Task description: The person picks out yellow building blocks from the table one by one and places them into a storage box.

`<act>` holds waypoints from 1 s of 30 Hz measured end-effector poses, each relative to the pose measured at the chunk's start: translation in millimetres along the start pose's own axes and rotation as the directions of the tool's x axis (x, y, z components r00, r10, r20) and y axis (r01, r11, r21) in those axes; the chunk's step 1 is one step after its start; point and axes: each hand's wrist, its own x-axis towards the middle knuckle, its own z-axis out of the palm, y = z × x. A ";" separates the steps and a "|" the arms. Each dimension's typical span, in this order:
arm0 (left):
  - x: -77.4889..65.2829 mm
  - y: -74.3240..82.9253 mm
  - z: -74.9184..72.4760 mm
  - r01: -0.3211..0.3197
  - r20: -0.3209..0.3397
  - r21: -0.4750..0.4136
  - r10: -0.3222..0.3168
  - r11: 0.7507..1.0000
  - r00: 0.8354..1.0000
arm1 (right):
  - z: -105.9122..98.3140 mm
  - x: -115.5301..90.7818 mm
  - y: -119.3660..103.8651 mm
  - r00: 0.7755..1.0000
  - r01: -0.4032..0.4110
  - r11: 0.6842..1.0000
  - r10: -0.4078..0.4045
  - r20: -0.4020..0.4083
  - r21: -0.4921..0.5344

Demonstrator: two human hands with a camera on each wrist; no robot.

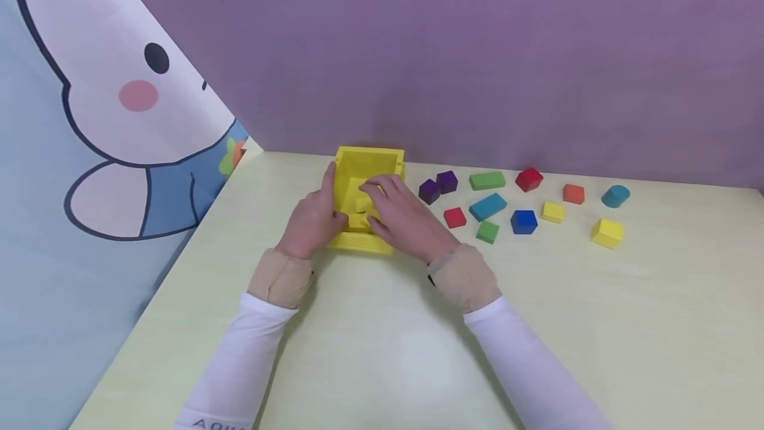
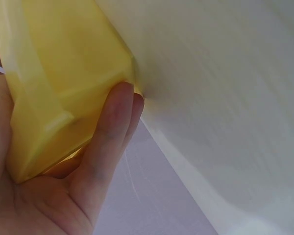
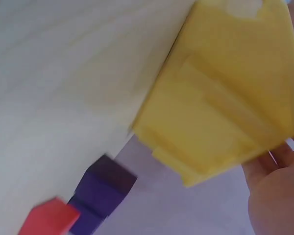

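Observation:
A yellow open-topped box (image 1: 369, 242) stands at the back of the table. My left hand (image 1: 312, 223) grips its left wall, the thumb over the rim and the index finger pointing along the side; in the left wrist view, fingers (image 2: 108, 129) curl round the box's outer corner. My right hand (image 1: 412, 217) reaches over the right rim, and its fingertips and thumb pinch a small yellow block (image 1: 362, 203) inside the box. Another yellow piece (image 1: 357, 220) lies below it on the box floor. In the right wrist view, the box's outer side (image 3: 201, 112) hides the fingertips.
Right of the box lie two purple cubes (image 1: 446, 182), green blocks (image 1: 487, 180), a light-blue block (image 1: 488, 206), red blocks (image 1: 528, 179), a blue cube (image 1: 524, 221), yellow blocks (image 1: 607, 233), an orange block (image 1: 573, 194) and a blue cylinder (image 1: 615, 196). A purple wall (image 1: 477, 52) rises behind.

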 end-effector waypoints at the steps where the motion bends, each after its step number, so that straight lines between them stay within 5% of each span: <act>1: 0.1 -0.1 0.3 0.001 0.001 -0.002 -0.001 1.000 1.000 | -1.9 -3.0 1.2 1.000 -0.010 1.000 0.010 -0.005 0.013; 11: 0.8 0.0 2.1 0.036 0.035 -0.009 -0.036 0.999 0.999 | -25.8 -41.6 16.0 0.987 -0.161 0.971 0.163 0.002 0.176; 30: 1.3 -0.5 0.3 0.049 0.048 -0.018 -0.048 0.999 0.998 | -62.5 -96.8 58.5 0.958 -0.278 0.955 0.283 -0.035 0.101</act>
